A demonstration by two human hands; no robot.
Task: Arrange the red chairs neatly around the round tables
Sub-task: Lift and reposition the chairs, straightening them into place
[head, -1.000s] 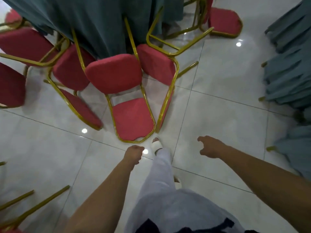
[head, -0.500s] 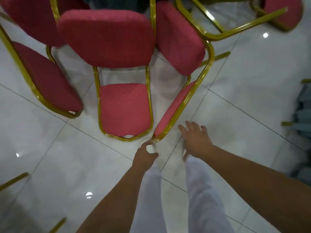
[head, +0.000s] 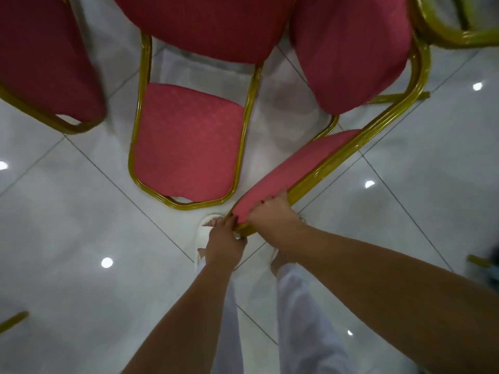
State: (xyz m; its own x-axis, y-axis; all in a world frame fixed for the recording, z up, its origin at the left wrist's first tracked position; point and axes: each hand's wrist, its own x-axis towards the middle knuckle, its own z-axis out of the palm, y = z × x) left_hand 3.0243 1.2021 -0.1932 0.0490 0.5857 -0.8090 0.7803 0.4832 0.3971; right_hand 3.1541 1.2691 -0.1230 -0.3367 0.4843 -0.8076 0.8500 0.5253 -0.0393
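Gripping the near corner of a red chair point(head: 291, 168) with both hands, a person is bending over a cluster of seats on a glossy white tiled floor point(head: 81, 238). The left hand point(head: 225, 242) is closing fingers and thumb on the gold tube at the very tip of the corner. The right hand point(head: 272, 215), just beside it, is clamping over the edge of the red pad.

The held chair is running diagonally from the lower centre toward the upper right, its near pad showing edge-on and its gold frame catching the light. A second red chair point(head: 186, 141) is sitting just to its left, facing the camera, and their near ends are almost meeting. A third red chair point(head: 46, 63) is filling the upper left corner.

Dark grout lines point(head: 116, 182) are crossing the floor at an angle, and round ceiling light spots point(head: 107, 262) are reflecting in the polished tiles. Red tints from the chairs are glowing faintly on the surface between them.

A white slipper point(head: 201, 233) is showing beneath the left hand, above pale trousers point(head: 305, 319). Another gold frame point(head: 442, 36) is curving in at the top right, and a lone gold leg point(head: 13, 321) is poking in at the lower left edge.
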